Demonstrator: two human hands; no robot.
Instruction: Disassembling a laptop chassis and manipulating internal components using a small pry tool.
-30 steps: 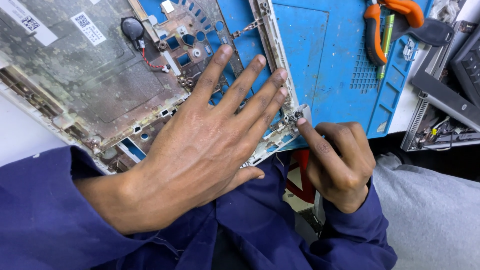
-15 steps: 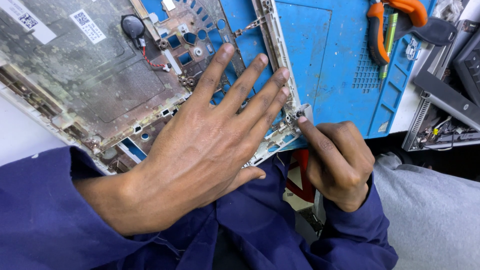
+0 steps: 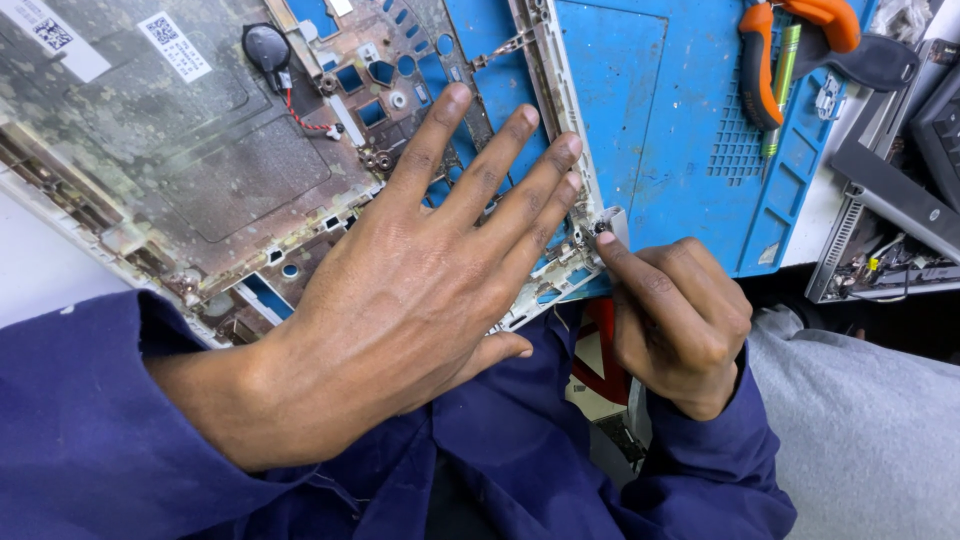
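Head camera, looking steeply down, close over hands [image 3: 420, 290]

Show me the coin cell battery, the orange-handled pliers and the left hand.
coin cell battery [image 3: 268, 46], head view, middle of its dark face
orange-handled pliers [image 3: 757, 70], head view, left orange handle
left hand [image 3: 420, 290], head view, back of hand

The laptop base shell [image 3: 180, 170] is off-white plastic; its inner face carries a dull, mottled grey-green foil lining, worn and stained, with matt paper labels [image 3: 172, 45]. The coin cell [image 3: 266, 45] is dark, with a slight sheen. The work mat [image 3: 690, 130] is blue, matt, rubber-like, with moulded ribs and recesses. The cutter handles [image 3: 760, 60] are orange and black, smooth, semi-gloss. The sleeves [image 3: 90, 440] are navy woven cloth, matt. The corner bracket [image 3: 605, 225] looks like bare, dull metal.
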